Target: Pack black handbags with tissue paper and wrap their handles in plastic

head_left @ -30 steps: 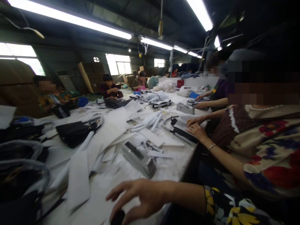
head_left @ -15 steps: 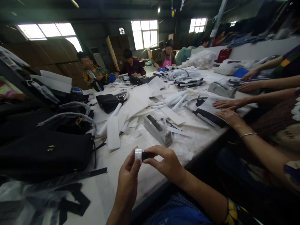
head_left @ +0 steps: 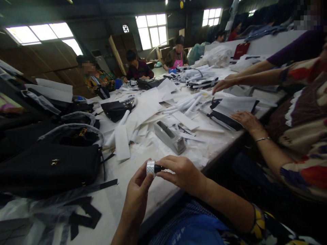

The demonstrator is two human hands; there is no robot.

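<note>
Near the table's front edge, my left hand [head_left: 139, 190] is closed on a small white roll with dark dots [head_left: 150, 167]. My right hand [head_left: 182, 175] pinches a short black piece [head_left: 158, 168] that sticks out of the roll's right side. Fingers cover part of both, so I cannot make out what kind of thing the black piece is. Just beyond my hands stands a grey tape dispenser [head_left: 170, 137], apart from them. A large black handbag [head_left: 48, 166] with a gold clasp lies to the left.
White paper sheets [head_left: 145, 105] and rolled paper tubes cover much of the table. Clear plastic with black strips [head_left: 85, 216] lies at the front left. On the right, a co-worker's hand [head_left: 246, 119] rests at a black bag [head_left: 227, 114] topped with paper. Several people sit across the table.
The view has shifted slightly. On the right, one co-worker's hand has left the paper-topped bag, and an arm reaches farther over the table. My hands keep the same grip on the roll.
</note>
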